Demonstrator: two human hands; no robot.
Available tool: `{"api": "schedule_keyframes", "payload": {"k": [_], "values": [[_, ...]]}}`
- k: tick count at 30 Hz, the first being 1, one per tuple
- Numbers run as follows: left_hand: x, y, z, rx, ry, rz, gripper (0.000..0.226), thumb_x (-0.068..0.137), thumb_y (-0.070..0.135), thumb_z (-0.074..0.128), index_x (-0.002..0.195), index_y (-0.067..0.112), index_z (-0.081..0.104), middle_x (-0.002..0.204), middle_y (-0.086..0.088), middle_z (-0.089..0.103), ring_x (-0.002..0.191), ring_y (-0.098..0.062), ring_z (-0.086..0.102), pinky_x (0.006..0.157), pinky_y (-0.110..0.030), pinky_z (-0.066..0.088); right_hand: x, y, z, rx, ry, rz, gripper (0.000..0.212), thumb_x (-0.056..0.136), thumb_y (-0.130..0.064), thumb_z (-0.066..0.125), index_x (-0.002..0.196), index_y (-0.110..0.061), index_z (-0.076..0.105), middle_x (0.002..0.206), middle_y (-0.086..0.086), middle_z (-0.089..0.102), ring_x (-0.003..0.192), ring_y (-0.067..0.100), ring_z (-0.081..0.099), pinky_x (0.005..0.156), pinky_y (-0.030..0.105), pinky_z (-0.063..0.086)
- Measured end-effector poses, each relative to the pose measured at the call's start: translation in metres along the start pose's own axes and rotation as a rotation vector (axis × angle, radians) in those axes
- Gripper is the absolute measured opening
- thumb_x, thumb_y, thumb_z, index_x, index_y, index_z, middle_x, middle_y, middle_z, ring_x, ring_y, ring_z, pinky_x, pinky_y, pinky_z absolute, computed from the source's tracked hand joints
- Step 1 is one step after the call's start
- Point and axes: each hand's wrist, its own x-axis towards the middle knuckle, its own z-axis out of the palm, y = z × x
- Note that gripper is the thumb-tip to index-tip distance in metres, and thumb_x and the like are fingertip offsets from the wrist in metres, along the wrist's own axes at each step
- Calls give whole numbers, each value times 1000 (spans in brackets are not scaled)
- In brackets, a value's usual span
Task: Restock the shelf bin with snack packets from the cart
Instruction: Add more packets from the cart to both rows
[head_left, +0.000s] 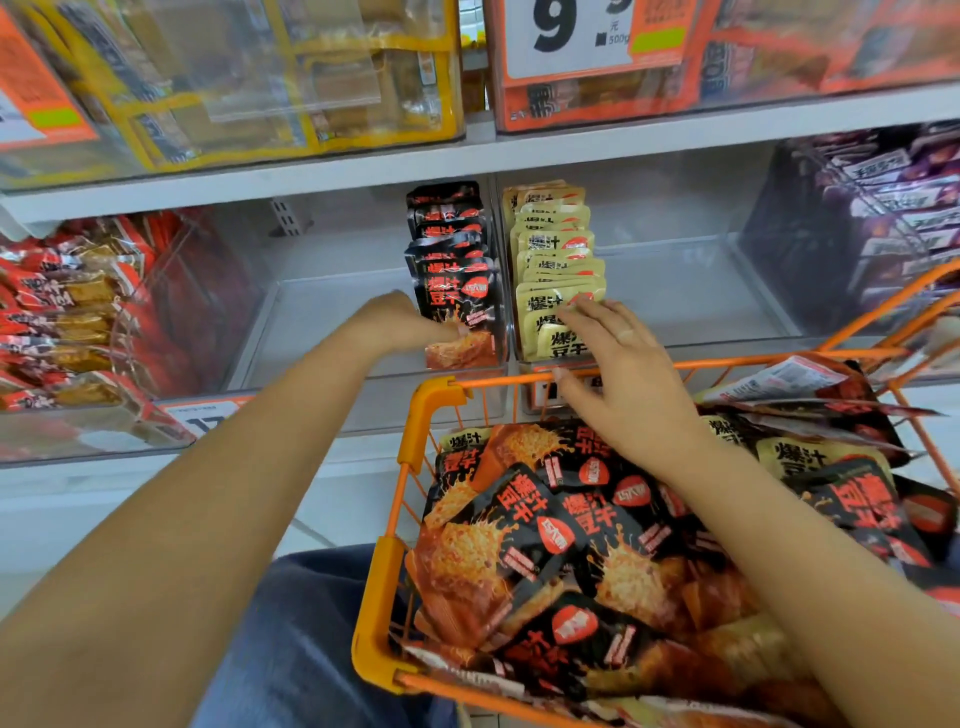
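The left hand (400, 322) reaches into the clear shelf bin (332, 317) and grips the front black snack packet (457, 306) of an upright row standing at the bin's right wall. The right hand (618, 374), fingers straight and spread, rests its fingertips on the front yellow packets (550, 312) in the neighbouring bin. Below, the orange cart (431, 400) holds a loose heap of black packets (545, 530) with a few yellow ones.

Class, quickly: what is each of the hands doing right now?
Left hand: grips the front black packet in the bin.
Right hand: open, fingers straight, touching the yellow packets.
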Motion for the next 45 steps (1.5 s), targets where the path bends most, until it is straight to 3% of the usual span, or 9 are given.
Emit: {"api": "schedule_keyframes", "payload": {"k": [4, 7, 13, 18, 22, 32, 36, 42, 45], "values": [[-64, 5, -12, 38, 389, 333, 41, 89, 39, 61, 124, 18, 58, 121, 1, 61, 111, -18, 56, 86, -27, 42, 1, -14, -35, 181, -115, 134, 52, 93, -30, 58, 143, -25, 43, 154, 0, 31, 143, 13, 23, 105, 17, 20], [-118, 10, 4, -111, 206, 557, 10, 88, 27, 64, 97, 25, 68, 89, 14, 64, 85, -3, 59, 75, -22, 43, -17, -25, -52, 256, -77, 152, 31, 94, -30, 56, 125, -25, 60, 130, -4, 60, 121, 11, 53, 95, 19, 36], [-142, -8, 72, 205, -223, 435, 90, 67, 49, 79, 139, 21, 32, 124, 0, 58, 114, -21, 55, 92, -35, 47, -35, -38, -41, 360, -186, 160, 17, 92, -33, 59, 104, -29, 70, 90, -12, 71, 89, 7, 65, 87, 30, 50], [-140, -13, 56, -259, -160, 475, 13, 80, 28, 75, 87, 20, 68, 88, 1, 69, 83, -11, 62, 77, -30, 46, -16, -50, -35, 561, -191, 179, 18, 87, -39, 65, 97, -25, 70, 90, -11, 70, 87, 4, 63, 81, 24, 47], [-138, -13, 35, -783, 56, 363, 8, 82, 16, 72, 89, 21, 73, 90, -2, 73, 86, -15, 66, 84, -34, 49, -16, -58, -28, 861, -393, 188, 31, 75, -42, 70, 98, -21, 70, 91, -8, 69, 82, -3, 65, 64, 22, 54], [-78, -1, -23, -1098, 399, 369, 16, 84, 2, 66, 78, 17, 65, 58, 13, 65, 57, 0, 56, 58, -16, 45, -19, -39, -12, 508, 125, 171, 8, 91, -33, 59, 98, -37, 60, 78, -9, 72, 75, 8, 68, 77, 35, 53], [-34, 4, 0, -902, 251, 188, 20, 81, -3, 69, 75, 15, 62, 55, 13, 63, 51, 2, 55, 49, -10, 42, -19, -35, -11, 451, 111, 178, 10, 94, -24, 55, 94, -30, 63, 75, -12, 71, 70, 4, 68, 75, 32, 53], [2, -8, 18, -172, 71, 37, 37, 75, 20, 80, 104, 5, 62, 106, -8, 65, 102, -24, 62, 88, -33, 50, -19, -33, -9, 484, 78, 181, 15, 93, -18, 54, 90, -29, 63, 71, -12, 70, 68, 5, 67, 77, 37, 55], [-35, 3, 14, -117, 292, 134, 65, 79, 34, 75, 131, 10, 44, 127, -8, 54, 118, -24, 51, 96, -32, 41, -20, -33, -10, 516, 56, 199, 16, 94, -16, 54, 91, -27, 64, 70, -10, 70, 67, 3, 67, 77, 35, 55]]}}
